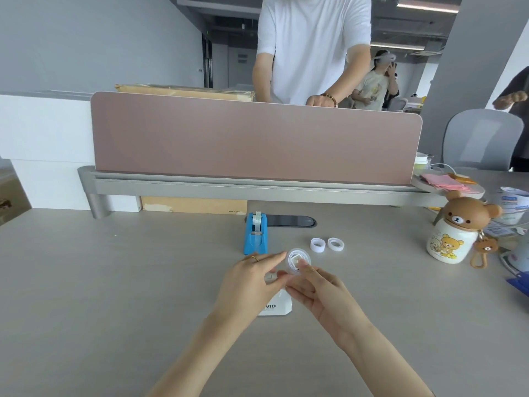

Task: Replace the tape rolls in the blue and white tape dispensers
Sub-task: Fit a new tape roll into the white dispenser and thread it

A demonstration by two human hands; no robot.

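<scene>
From my feed I see both hands meeting over the white tape dispenser [277, 306], which sits on the grey table [114, 282] directly beneath them; on its side I can read only the letters "VID", the rest being covered by the left hand [252, 279]. The right hand [317, 293] has its fingers curled around a clear tape roll [297, 260] with a white core, holding it up just above the dispenser. The left hand, with a gold ring on one finger, reaches in with fingers loosely extended toward the roll; I cannot tell whether its fingertips pinch the tape end or merely touch it. The blue tape dispenser [255, 234] stands upright just beyond the hands, a roll already seated in its top. To its right, apart from it, lie two small white tape rolls [327, 244] side by side. Far right stands a bear-lidded bottle [455, 233]. A cardboard box [194, 205] under the pink divider [254, 141] carries small print too blurred to read.
</scene>
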